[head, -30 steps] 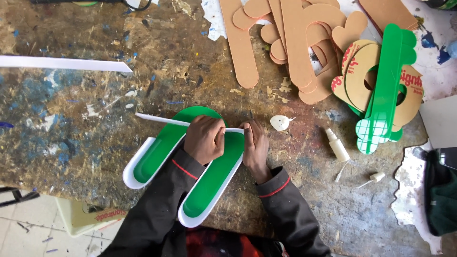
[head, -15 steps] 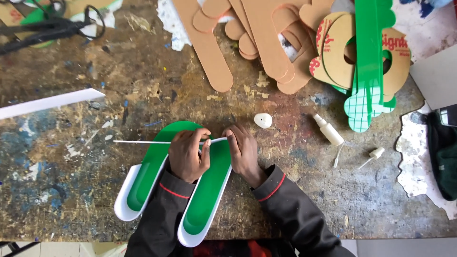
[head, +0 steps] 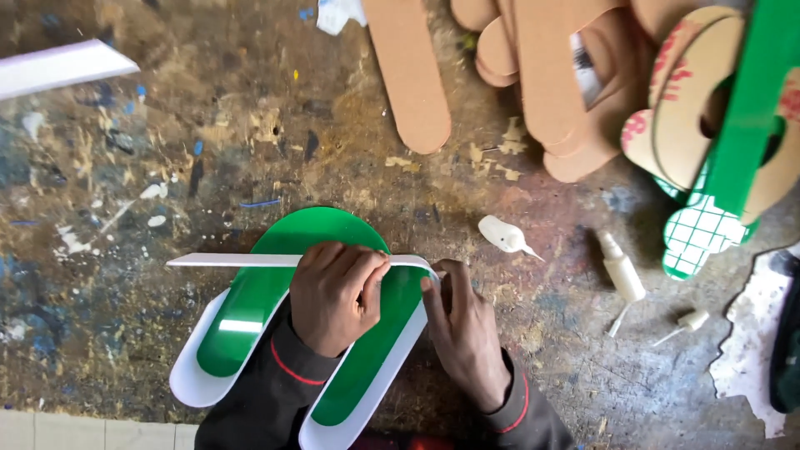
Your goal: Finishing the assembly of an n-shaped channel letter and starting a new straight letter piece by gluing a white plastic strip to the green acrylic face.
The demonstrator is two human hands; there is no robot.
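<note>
While the head camera looked straight down, the left hand [head: 335, 293] lay curled over the green arch-shaped panel [head: 275, 275], its fingers closed on a thin white strip [head: 229, 260] running along the arch's top. Beside it, the right hand [head: 467, 333] pinched that strip's bent end at the panel's right side. All this sat near the workbench's [head: 208, 150] front edge. Brown cardboard cutouts [head: 542, 75] crowded the far right corner, small glue bottles [head: 621, 271] just right of the hands.

Green letter [head: 275, 283] partly under hands
</note>
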